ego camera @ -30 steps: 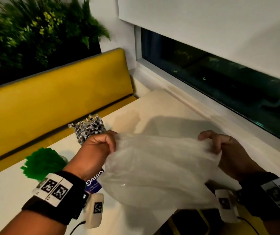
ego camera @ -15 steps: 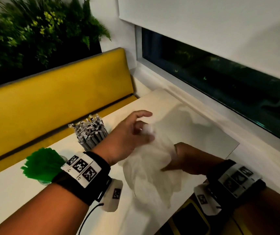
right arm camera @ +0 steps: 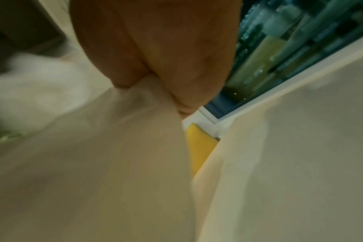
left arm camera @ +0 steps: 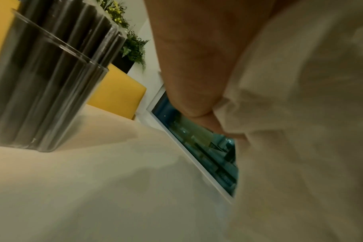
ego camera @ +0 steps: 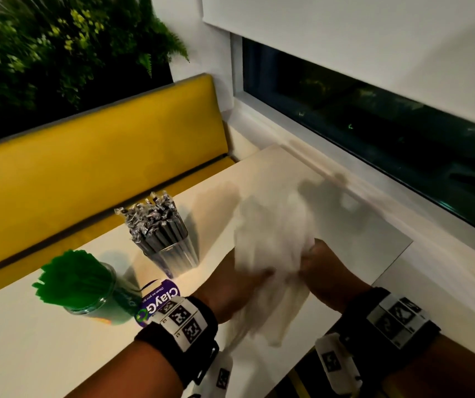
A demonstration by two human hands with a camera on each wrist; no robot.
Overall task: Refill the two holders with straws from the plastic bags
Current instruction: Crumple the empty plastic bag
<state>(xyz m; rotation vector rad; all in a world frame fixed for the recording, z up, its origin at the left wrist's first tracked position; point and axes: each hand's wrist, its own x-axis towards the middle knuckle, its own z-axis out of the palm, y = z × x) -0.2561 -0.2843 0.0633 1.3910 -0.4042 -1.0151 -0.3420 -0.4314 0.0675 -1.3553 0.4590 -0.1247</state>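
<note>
A blurred, crumpled, translucent white plastic bag (ego camera: 270,242) is bunched upright between both hands above the cream table (ego camera: 58,354). My left hand (ego camera: 259,275) grips its lower left side. My right hand (ego camera: 306,261) pinches its right side. No straws show inside it. In the left wrist view the bag (left arm camera: 300,131) fills the right side beside my left hand (left arm camera: 193,65). In the right wrist view, fingers (right arm camera: 166,57) pinch a fold of the bag (right arm camera: 93,155). A clear holder of black wrapped straws (ego camera: 161,237) stands left of the hands, and also shows in the left wrist view (left arm camera: 48,81). A holder of green straws (ego camera: 78,282) stands further left.
A purple ClayGo label (ego camera: 160,300) lies on the table by my left wrist. A yellow bench back (ego camera: 86,168) runs behind the table with plants (ego camera: 58,53) above. The window ledge (ego camera: 403,214) borders the right side. The table's right corner (ego camera: 408,242) is near my right hand.
A second ago the bag was stretched wide between my hands. They have since come together and bunched it into a crumpled wad, nearer the table's front edge.
</note>
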